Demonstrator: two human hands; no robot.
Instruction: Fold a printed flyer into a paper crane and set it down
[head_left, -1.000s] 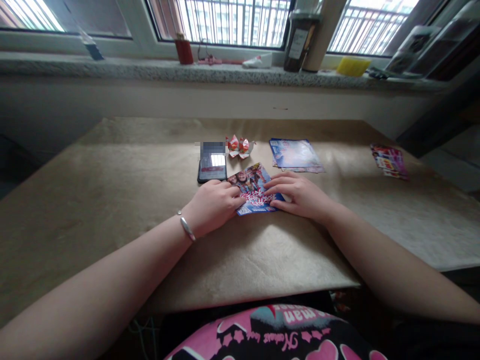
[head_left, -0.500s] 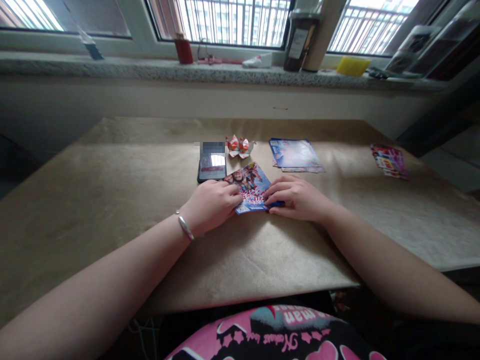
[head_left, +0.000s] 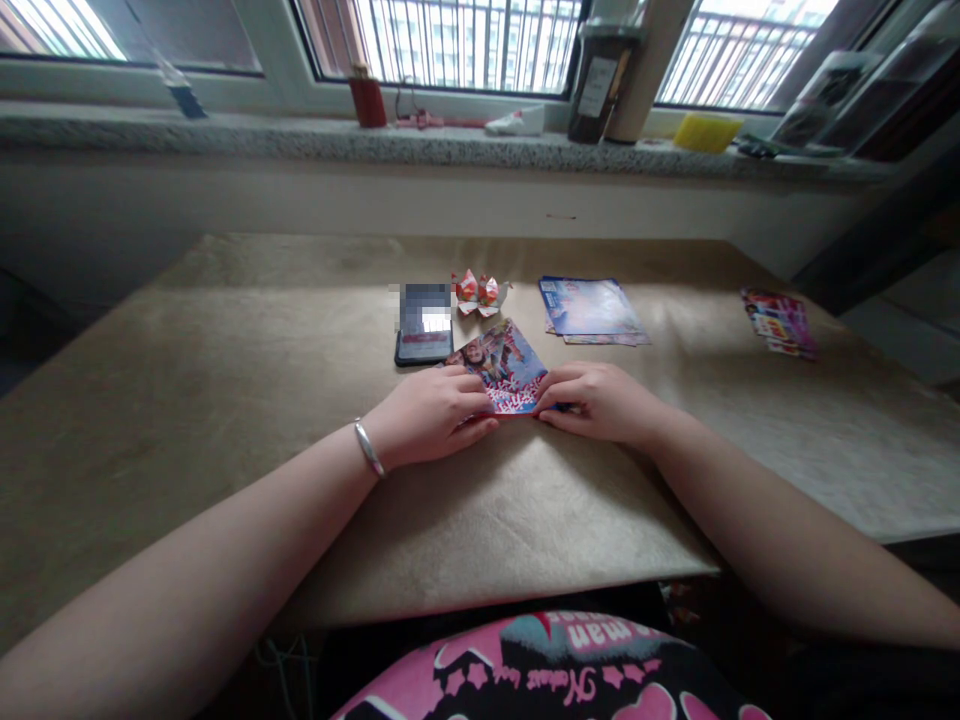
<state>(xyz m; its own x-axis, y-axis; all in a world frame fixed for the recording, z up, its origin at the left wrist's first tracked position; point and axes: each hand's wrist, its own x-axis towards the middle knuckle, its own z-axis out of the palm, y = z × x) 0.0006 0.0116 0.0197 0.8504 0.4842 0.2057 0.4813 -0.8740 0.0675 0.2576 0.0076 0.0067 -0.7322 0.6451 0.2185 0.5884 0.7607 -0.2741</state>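
A colourful printed paper sheet (head_left: 502, 372) lies on the tan table (head_left: 225, 380) in front of me, its near edge lifted and turned up. My left hand (head_left: 427, 418), with a silver bangle on the wrist, pinches the sheet's near left corner. My right hand (head_left: 600, 402) pinches its near right edge, fingers curled. Both hands rest on the table, close together.
A dark phone (head_left: 424, 335) lies just beyond the sheet. A small red folded paper figure (head_left: 478, 291) sits behind it. A stack of blue sheets (head_left: 591, 310) lies to the right, and more colourful sheets (head_left: 780, 322) far right. The windowsill (head_left: 420, 145) holds several items.
The sheet's near edge has come up off the table and folded toward the far side. Both hands slid nearer me and closed on that edge.
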